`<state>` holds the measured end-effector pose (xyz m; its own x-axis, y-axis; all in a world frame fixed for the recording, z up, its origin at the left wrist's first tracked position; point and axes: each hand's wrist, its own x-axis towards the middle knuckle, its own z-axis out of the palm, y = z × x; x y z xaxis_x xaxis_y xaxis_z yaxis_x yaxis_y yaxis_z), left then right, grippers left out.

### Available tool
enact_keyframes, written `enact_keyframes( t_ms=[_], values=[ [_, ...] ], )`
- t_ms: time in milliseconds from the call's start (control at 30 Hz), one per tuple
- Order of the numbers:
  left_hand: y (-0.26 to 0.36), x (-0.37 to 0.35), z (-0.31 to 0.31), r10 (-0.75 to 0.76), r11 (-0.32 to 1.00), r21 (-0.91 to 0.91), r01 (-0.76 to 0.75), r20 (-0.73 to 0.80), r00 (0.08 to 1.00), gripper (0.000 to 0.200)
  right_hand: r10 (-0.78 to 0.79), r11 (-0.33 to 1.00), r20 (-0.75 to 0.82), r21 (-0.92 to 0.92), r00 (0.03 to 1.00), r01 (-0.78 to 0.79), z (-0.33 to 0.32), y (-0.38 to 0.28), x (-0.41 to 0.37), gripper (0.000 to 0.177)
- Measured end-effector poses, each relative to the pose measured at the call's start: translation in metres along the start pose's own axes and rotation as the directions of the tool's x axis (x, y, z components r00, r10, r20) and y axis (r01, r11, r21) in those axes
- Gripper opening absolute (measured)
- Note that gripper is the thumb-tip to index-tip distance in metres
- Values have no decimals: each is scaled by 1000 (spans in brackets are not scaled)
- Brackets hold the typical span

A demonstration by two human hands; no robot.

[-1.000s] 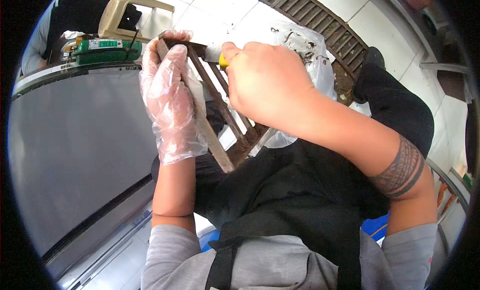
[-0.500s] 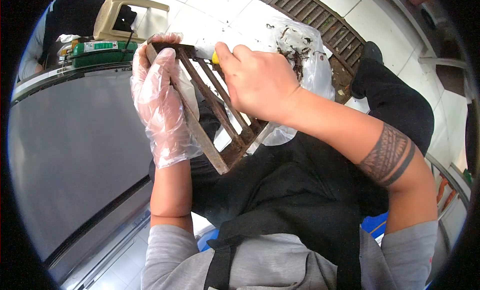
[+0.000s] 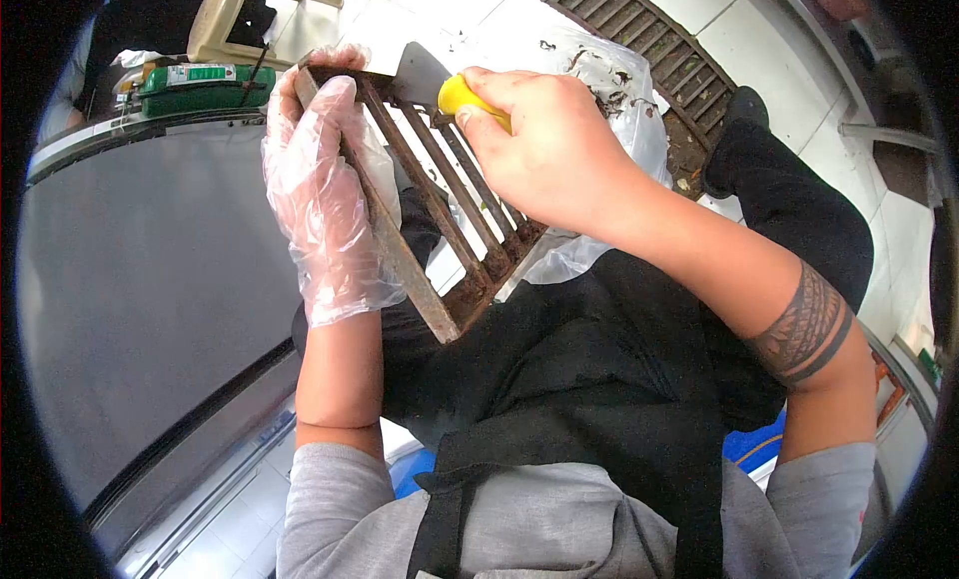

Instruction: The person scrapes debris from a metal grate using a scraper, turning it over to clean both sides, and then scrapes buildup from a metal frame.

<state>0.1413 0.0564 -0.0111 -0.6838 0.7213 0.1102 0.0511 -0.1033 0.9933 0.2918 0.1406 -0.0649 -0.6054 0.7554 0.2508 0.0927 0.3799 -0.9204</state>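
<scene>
1. Clear thin plastic glove covers the L hand (image 3: 325, 194). Its fingers (image 3: 318, 119) wrap the long left rail of a rusty brown metal grate (image 3: 418, 279) w/ parallel bars, tips hooked over the grate's top-left corner. Tight clasp; thumb not seen.
2. R hand (image 3: 544, 144) is bare, fingers (image 3: 491, 91) clenched round the handle of a yellow-handled grey-bladed metal scraper (image 3: 430, 79). Blade points up-left, its flat end touching the grate's top edge, approx. mid-way along.
3. Grate is held off the floor, tilted, above the lap. Top edge is far from the body, bottom corner nearest it, over a black cloth apron (image 3: 579, 379). Dark crust is thickest along the bottom edge.
4. Behind the grate's right edge lies a crumpled clear plastic bag (image 3: 629, 99) w/ dark scraps on it, on white floor tiles (image 3: 719, 29).
5. Beyond the bag a long dark slatted floor drain (image 3: 639, 29) crosses the tiles, w/ a black shoe (image 3: 744, 109) just beside it.
6. Left of the L hand is a flat grey steel cabinet top (image 3: 150, 279). At its far edge sits a green rectangular box (image 3: 200, 84), w/ a beige plastic frame (image 3: 240, 9) behind it.
7. Back toward the body, the R forearm has a dark patterned band tattoo (image 3: 799, 324). Grey sleeves (image 3: 340, 499) are pushed up on both arms.
</scene>
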Motion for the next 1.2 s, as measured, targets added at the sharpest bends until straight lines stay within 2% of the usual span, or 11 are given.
enact_keyframes(
  t_ms=[33,167,367,433,733,800,900,967,1033,1100,1200],
  values=[
    [1,-1,1,-8,1000,26,9,-35,999,30,91,996,63,-8,994,-91,-2,-4,2,19],
    [5,-2,9,-24,999,26,26,-49,998,30,111,994,127,-23,986,-109,1,-1,10,21],
    [2,2,1,-4,1000,-12,4,11,1000,33,3,998,13,-61,1000,-3,24,10,3,21],
    [1,2,-1,-12,1000,-21,13,22,1000,34,-83,995,-64,42,995,85,31,20,-1,20],
    [1,0,-8,-33,996,-83,32,-11,999,35,-189,970,-103,136,976,203,45,51,0,25],
    [7,0,-6,-65,998,3,65,-38,997,36,-188,968,-80,156,979,199,40,47,2,26],
    [8,-1,-4,-45,999,18,45,-30,999,36,-218,974,-26,62,976,219,28,41,9,23],
    [7,0,-6,-49,998,32,50,-37,998,35,-190,975,23,-115,981,192,23,37,14,22],
    [4,2,-5,-32,999,-33,32,-22,999,35,-214,967,-1,-141,977,212,23,33,16,22],
    [5,1,-9,-35,999,-17,34,-18,999,35,-250,947,111,-179,962,267,19,30,17,21],
    [3,3,-8,-29,999,-40,28,-4,1000,35,-259,941,157,-181,953,286,4,41,38,23]
  ],
)
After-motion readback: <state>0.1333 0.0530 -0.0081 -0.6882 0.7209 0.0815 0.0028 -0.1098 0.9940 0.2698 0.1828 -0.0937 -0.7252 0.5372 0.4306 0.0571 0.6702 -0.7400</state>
